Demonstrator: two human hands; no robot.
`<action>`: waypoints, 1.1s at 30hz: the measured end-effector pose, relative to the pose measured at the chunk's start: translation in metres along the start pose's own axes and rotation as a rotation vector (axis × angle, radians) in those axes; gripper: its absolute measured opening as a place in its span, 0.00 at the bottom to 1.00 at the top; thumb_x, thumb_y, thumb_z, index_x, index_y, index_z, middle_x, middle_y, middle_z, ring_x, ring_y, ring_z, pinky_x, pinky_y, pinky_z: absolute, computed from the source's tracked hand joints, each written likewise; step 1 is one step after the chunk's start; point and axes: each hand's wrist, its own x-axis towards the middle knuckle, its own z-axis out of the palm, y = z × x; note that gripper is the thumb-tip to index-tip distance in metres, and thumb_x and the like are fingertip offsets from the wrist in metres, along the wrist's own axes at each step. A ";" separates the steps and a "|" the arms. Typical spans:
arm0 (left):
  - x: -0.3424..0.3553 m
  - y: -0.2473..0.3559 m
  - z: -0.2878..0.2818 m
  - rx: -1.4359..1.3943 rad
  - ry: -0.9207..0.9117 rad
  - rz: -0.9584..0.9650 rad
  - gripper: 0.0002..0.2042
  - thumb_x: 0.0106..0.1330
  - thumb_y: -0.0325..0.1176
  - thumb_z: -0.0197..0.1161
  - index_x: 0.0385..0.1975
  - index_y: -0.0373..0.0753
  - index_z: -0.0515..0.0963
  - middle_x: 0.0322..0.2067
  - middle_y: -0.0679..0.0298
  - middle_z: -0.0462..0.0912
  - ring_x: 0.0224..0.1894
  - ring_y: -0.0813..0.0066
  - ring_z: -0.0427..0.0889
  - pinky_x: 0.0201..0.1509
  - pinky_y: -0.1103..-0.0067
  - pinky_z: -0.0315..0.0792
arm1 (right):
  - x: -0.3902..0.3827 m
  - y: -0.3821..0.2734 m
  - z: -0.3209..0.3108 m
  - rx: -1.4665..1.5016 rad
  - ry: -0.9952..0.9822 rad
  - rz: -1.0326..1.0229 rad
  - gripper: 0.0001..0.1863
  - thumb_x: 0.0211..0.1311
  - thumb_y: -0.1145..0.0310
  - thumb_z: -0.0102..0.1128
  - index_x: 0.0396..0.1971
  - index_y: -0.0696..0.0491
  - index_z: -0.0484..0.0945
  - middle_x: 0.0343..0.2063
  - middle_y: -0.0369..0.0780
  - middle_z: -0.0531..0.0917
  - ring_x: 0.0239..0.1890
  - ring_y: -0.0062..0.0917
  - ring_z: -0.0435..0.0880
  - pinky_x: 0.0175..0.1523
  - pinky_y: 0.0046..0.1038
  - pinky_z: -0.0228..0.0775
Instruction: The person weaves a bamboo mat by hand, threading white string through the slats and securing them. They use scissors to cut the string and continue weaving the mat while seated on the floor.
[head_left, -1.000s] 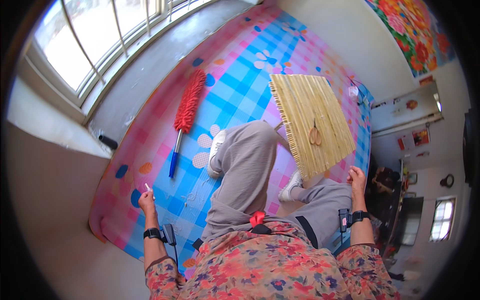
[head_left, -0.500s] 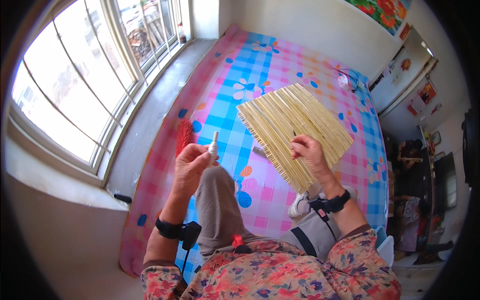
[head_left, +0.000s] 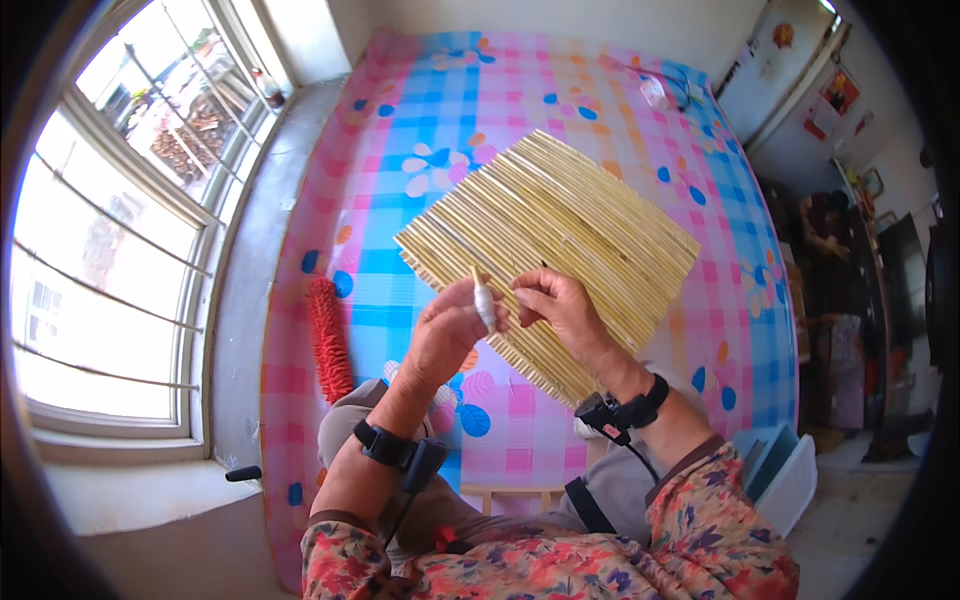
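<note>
In my left hand (head_left: 440,338) is a short stick wound with white thread (head_left: 485,305), held upright between thumb and fingers. Just right of it, my right hand (head_left: 562,302) has thumb and forefinger pinched together; what they hold, if anything, is too small to make out. Both hands are close together over the near left part of a mat of yellow straw-like stalks (head_left: 590,240). The stalks lie side by side, and their ends form a ridged edge at the near left. The mat lies at a slant in front of me.
A checked, flowered plastic sheet (head_left: 360,230) covers the surface beneath. At left are a red fluffy duster (head_left: 328,340), a window ledge (head_left: 270,190) and a black handle (head_left: 243,473). A wooden frame (head_left: 510,490) is near my legs, a light-blue bin (head_left: 790,480) at lower right.
My left hand has brought the thread-wound stick rightward, beside my right hand and over the mat. My right hand is still pinched. The view has shifted, showing more of the duster and bin.
</note>
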 end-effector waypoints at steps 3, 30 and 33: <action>0.014 -0.009 -0.004 -0.048 -0.001 0.006 0.20 0.60 0.24 0.47 0.54 0.31 0.65 0.43 0.54 0.75 0.43 0.63 0.78 0.48 0.69 0.73 | 0.002 0.005 -0.013 0.023 0.101 -0.023 0.09 0.62 0.68 0.56 0.37 0.58 0.75 0.26 0.34 0.78 0.28 0.14 0.77 0.36 0.17 0.72; 0.003 -0.011 -0.007 -0.261 0.073 0.026 0.20 0.71 0.42 0.41 0.53 0.33 0.64 0.46 0.52 0.75 0.43 0.65 0.78 0.49 0.72 0.73 | 0.006 -0.002 -0.015 0.283 0.088 0.044 0.08 0.63 0.66 0.54 0.34 0.56 0.73 0.21 0.34 0.75 0.21 0.15 0.73 0.27 0.16 0.66; 0.001 -0.007 -0.004 -0.275 0.061 0.013 0.20 0.72 0.43 0.40 0.52 0.33 0.64 0.46 0.50 0.75 0.43 0.63 0.79 0.47 0.72 0.74 | 0.009 0.003 -0.008 0.184 0.137 -0.035 0.09 0.64 0.65 0.54 0.34 0.56 0.73 0.26 0.36 0.78 0.27 0.17 0.77 0.33 0.17 0.71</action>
